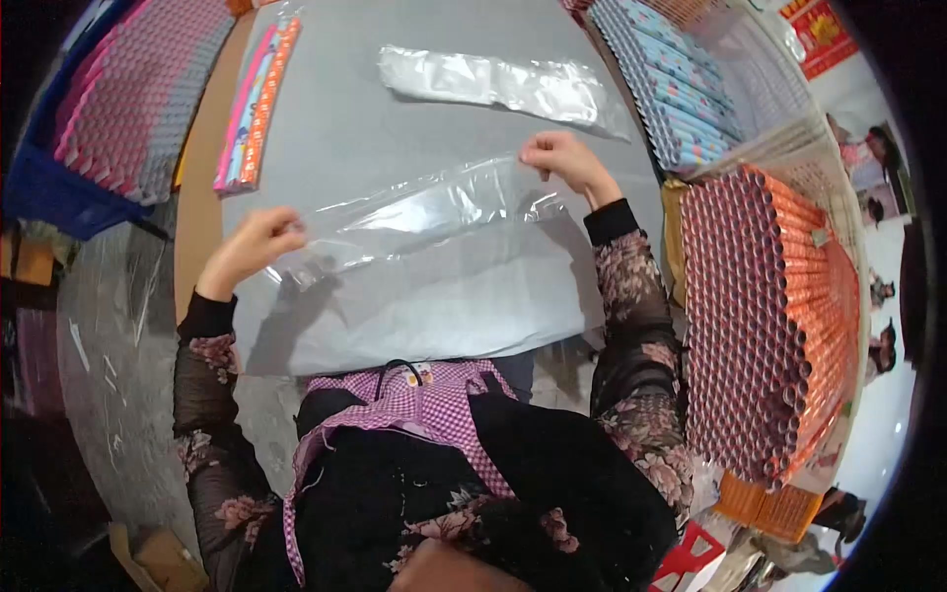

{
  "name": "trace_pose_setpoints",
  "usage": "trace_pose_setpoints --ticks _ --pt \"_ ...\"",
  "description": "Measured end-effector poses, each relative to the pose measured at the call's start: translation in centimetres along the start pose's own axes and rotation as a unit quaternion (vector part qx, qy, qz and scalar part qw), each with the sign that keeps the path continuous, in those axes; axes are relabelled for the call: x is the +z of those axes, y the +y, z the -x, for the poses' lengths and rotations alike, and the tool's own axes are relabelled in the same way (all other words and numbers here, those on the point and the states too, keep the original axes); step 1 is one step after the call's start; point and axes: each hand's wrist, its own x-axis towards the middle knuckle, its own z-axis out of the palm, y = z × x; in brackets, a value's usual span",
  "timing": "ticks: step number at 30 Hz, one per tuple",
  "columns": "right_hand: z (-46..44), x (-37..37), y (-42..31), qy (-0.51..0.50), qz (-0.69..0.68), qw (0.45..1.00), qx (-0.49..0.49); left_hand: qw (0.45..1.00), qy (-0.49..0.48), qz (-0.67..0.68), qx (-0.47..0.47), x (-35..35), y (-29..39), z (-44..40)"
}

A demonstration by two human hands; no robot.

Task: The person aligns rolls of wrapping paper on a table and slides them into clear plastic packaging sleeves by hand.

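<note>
A long clear plastic bag [434, 209] is stretched crosswise above the grey table [414, 306]. My left hand [258, 242] pinches its left end, fingers closed. At the right end, my right hand [564, 163] grips the upper corner between thumb and fingers. The bag looks flat, with nothing visible inside. Beyond it lies a stack of clear plastic bags [493, 84]. To the upper left, a clear bag holding several patterned paper rolls [258, 109], pink, blue and orange, rests on the table.
A blue crate [59, 197] of pink and silvery rolls [148, 99] stands at the left. On the right are blue patterned rolls [676, 89] in a basket and a large stack of orange rolls [760, 316]. An orange basket [764, 505] sits lower right.
</note>
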Motion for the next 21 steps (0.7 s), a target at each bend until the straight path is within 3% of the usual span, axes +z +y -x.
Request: trace_pose_setpoints --ticks 8,12,14,18,21 --pt "-1.5 -3.2 4.3 0.046 -0.071 0.996 0.041 0.993 -0.034 0.070 -0.084 -2.5 -8.3 1.4" --pt "-1.1 -2.2 5.3 0.064 -0.126 0.982 0.123 0.986 -0.046 0.120 -0.107 -2.5 -12.1 1.4" --pt "-0.8 -0.7 5.9 0.099 -0.263 0.955 0.092 0.988 -0.009 0.112 -0.108 -1.9 -12.4 1.3" --pt "-1.3 0.7 6.9 0.045 -0.127 0.985 0.109 0.986 -0.006 0.078 -0.148 -1.4 -10.7 0.9" --pt "-1.9 1.5 7.0 0.068 -0.064 0.988 0.121 0.985 0.008 0.090 -0.144 -1.6 -10.8 0.6"
